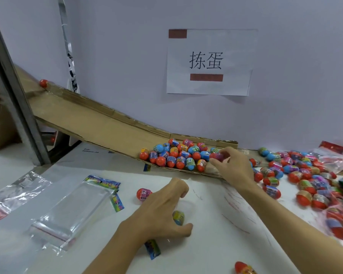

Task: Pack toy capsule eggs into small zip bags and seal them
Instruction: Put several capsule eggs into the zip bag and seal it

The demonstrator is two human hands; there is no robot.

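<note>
Several colourful capsule eggs [178, 156] lie piled at the low end of a cardboard chute [99, 123]. My right hand [233, 167] reaches into that pile and pinches a purple-pink egg [216, 156] in its fingertips. My left hand [162, 210] rests on the white table with its fingers curled round a clear zip bag that has a blue-yellow egg [178, 217] inside. A red egg [144, 194] lies on the table just beyond that hand. A stack of empty clear zip bags [67, 212] with red seal strips lies at the left.
More eggs [297, 175] are strewn across the table at the right, with filled bags [333, 157] behind them. One red egg [43, 83] sits at the chute's top. A metal post [12, 91] stands at the left. A paper sign [208, 62] hangs on the wall.
</note>
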